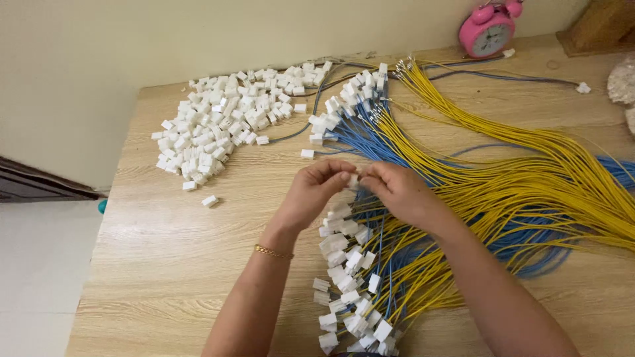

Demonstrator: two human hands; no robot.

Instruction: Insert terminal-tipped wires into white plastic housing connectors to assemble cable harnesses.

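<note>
My left hand [314,192] and my right hand [400,192] meet over the middle of the wooden table [172,251]. Between their fingertips they pinch a small white plastic connector [352,180]; my right hand also seems to hold a wire end at it, though my fingers hide the join. A gold bracelet [272,252] sits on my left wrist. Below the hands lies a row of yellow and blue wires with white connectors fitted [347,277]. Beyond the hands, another bunch of wires with connectors [344,109] fans out.
A heap of loose white connectors [221,122] covers the table's far left. Long yellow wires [529,172] and blue wires [529,241] sweep to the right. A pink alarm clock [488,30] stands at the back. A wall runs behind the table.
</note>
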